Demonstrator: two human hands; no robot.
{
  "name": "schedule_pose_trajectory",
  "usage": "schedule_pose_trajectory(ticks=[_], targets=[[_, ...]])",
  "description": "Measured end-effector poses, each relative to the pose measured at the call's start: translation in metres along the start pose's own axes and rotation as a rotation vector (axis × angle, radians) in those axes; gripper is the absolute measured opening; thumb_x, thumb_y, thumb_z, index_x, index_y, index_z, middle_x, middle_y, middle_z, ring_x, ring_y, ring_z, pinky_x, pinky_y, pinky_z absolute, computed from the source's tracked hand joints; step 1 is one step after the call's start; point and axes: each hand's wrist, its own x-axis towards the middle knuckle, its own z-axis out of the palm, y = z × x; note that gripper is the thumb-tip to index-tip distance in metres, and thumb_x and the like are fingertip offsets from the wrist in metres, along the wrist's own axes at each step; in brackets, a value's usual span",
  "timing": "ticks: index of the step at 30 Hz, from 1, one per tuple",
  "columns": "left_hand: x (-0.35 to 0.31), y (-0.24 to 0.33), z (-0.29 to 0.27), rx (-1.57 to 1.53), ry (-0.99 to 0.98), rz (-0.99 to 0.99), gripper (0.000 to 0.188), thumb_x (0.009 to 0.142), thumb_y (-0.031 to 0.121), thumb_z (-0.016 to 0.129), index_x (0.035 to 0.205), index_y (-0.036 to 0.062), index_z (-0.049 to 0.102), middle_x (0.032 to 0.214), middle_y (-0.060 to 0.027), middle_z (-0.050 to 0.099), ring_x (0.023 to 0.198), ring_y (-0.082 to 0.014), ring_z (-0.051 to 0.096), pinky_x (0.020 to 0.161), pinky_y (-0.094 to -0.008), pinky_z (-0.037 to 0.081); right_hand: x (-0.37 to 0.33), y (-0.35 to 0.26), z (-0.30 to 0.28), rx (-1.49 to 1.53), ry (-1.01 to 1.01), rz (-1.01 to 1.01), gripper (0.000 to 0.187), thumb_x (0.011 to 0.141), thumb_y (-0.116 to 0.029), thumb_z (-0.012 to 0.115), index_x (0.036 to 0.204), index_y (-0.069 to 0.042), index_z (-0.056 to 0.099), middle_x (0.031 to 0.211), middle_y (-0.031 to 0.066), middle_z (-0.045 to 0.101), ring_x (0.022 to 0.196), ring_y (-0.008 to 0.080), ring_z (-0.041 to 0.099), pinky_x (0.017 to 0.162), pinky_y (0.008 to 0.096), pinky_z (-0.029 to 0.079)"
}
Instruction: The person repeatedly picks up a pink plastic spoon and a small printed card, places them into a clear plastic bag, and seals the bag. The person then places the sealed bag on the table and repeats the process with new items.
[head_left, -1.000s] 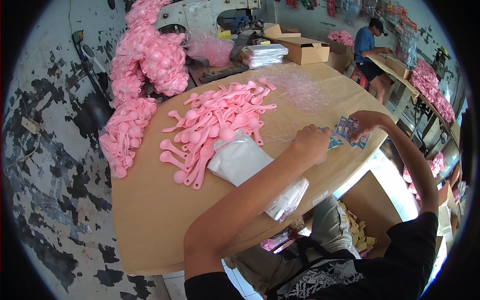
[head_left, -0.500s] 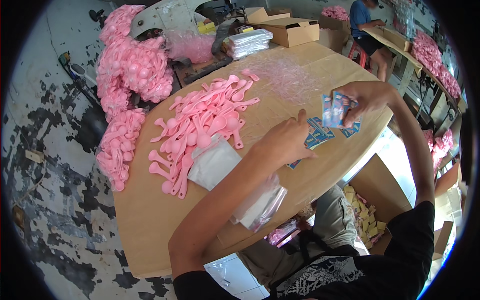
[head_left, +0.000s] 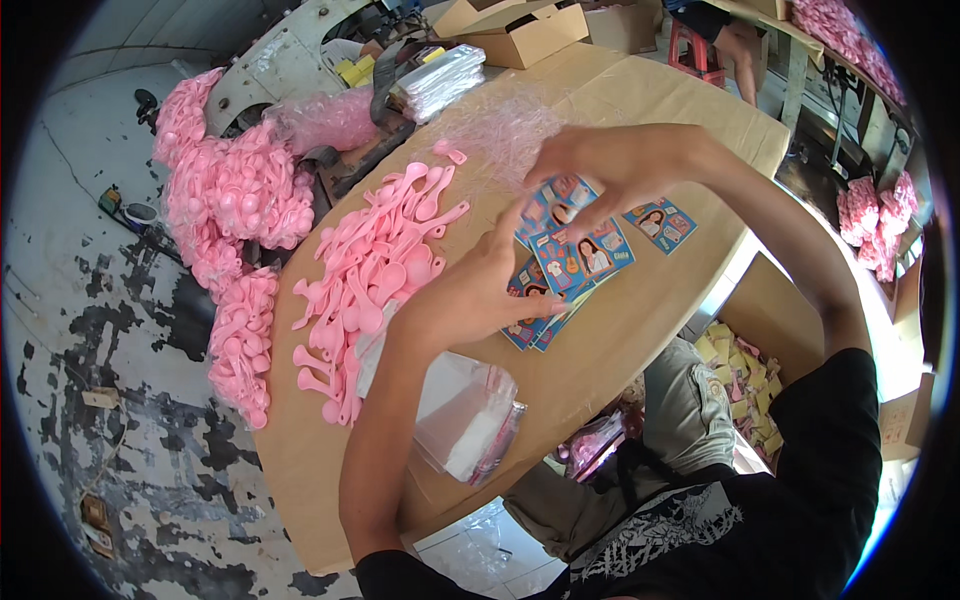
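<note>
Small blue printed cards (head_left: 595, 255) are gathered in a loose, uneven stack at the middle right of the table, between my two hands. My right hand (head_left: 625, 165) grips the upper cards from above, its thumb across their face. My left hand (head_left: 455, 300) holds the stack's left side, thumb along the lower edge and index finger near the upper corner; its other fingers are hidden. One separate card (head_left: 660, 225) lies to the right of the stack. Left of my left hand spreads a pile of pink plastic scoops (head_left: 375, 275). Clear plastic bags (head_left: 465, 410) lie partly under my left forearm.
Bulging bags of pink scoops (head_left: 240, 190) line the table's left side. Shredded clear plastic strips (head_left: 500, 125) lie beyond my hands. An open carton (head_left: 520, 35) and stacked clear packets (head_left: 440, 80) stand at the back. A box of small yellow pieces (head_left: 740, 370) sits below the right edge.
My right hand has brought its cards left and down onto the others. My left hand has closed in on the stack. The view has shifted, and one card now lies apart.
</note>
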Motion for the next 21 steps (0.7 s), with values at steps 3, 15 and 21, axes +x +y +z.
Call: schedule_pose_trajectory(ticks=[3, 15, 21], targets=[[0.0, 0.013, 0.012, 0.247, 0.073, -0.065, 0.094, 0.084, 0.039, 0.074, 0.154, 0.0076, 0.021, 0.141, -0.0281, 0.043, 0.127, -0.0392, 0.052, 0.105, -0.0428, 0.043, -0.053, 0.012, 0.016, 0.015, 0.115, 0.262, 0.071, 0.088, -0.047, 0.07, 0.137, 0.0, 0.049, 0.128, 0.018, 0.056, 0.123, 0.0315, 0.053, 0.102, 0.0399, 0.044], [0.002, 0.004, 0.013, 0.148, -0.092, -0.027, 0.069, 0.094, 0.044, 0.063, 0.149, 0.012, 0.039, 0.145, -0.0211, 0.047, 0.129, -0.0333, 0.052, 0.106, -0.0384, 0.042, -0.114, -0.011, 0.095, -0.178, 0.208, 0.457, 0.07, 0.091, -0.056, 0.059, 0.14, -0.007, 0.047, 0.143, 0.0187, 0.043, 0.136, 0.0361, 0.039, 0.114, 0.0482, 0.03], [0.004, 0.002, 0.011, 0.17, -0.088, -0.043, 0.069, 0.093, 0.045, 0.064, 0.148, 0.0104, 0.04, 0.146, -0.0213, 0.047, 0.128, -0.0325, 0.053, 0.105, -0.0378, 0.043, -0.123, 0.009, 0.092, -0.066, 0.306, 0.388, 0.046, 0.096, -0.038, 0.06, 0.133, -0.009, 0.056, 0.139, 0.016, 0.048, 0.134, 0.0349, 0.041, 0.114, 0.0466, 0.031]])
